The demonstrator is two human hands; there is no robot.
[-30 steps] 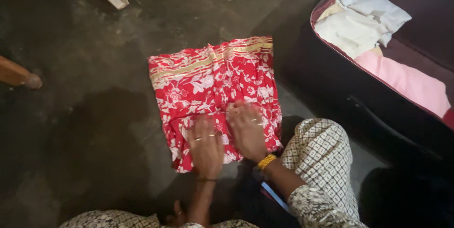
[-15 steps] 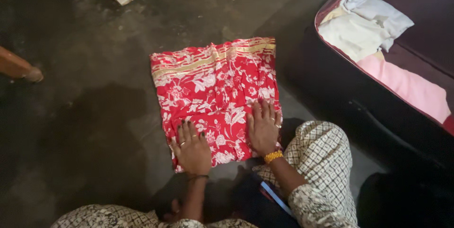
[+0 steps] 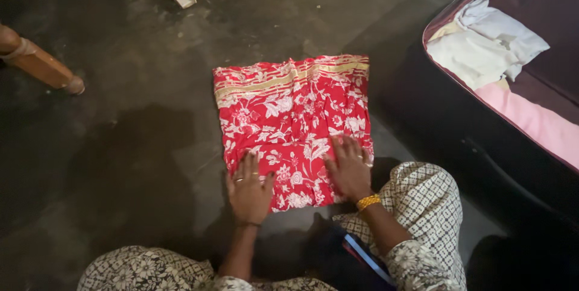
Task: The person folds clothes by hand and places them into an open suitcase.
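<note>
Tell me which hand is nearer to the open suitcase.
Right. The right hand presses the folded red floral cloth at its near corner on the suitcase side; the left hand rests on the opposite near corner, farther away.

Dim indoor scene, light soft and diffuse, source not identifiable. Dark floor (image 3: 120,146) absorbs most light; broad soft shadow lies ahead of the person's knees. Red floral cloth (image 3: 292,122) is the brightest, best-resolved area. No glare. Slight overall softness; corners darker, detail lost there.
</note>
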